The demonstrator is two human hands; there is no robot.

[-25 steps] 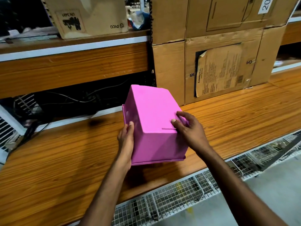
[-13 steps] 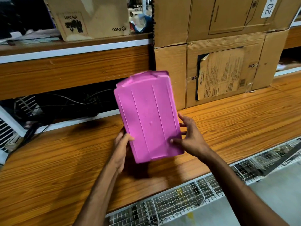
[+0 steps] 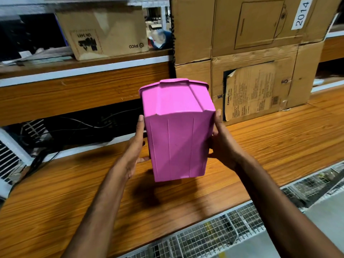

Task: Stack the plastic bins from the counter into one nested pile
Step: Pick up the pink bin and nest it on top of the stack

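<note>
Head view. A pink bin (image 3: 178, 131) is held in the air just above a wood-grain counter (image 3: 279, 146), with its ribbed base turned toward the camera and its rim at the far, upper end. Its shadow falls on the wood below. The left hand (image 3: 135, 146) lies flat against the bin's left side, fingers straight and pressing. The right hand (image 3: 221, 144) grips the right side, thumb along the near edge and fingers hidden behind.

At the back left, a wooden shelf (image 3: 83, 90) with a white edge carries a carton (image 3: 104, 32) printed "PICO". Dark cables (image 3: 83, 125) run in the gap beneath the shelf. At the back right, 2 boxes stand stacked on the counter. The upper box (image 3: 260, 25) bears a label (image 3: 302, 13) reading "2014", and the lower box (image 3: 193, 81) has a creased paper sheet (image 3: 251, 94) fixed to its front. White wire mesh (image 3: 214, 237) runs below the counter's near edge, and beyond it is grey floor (image 3: 325, 211).
</note>
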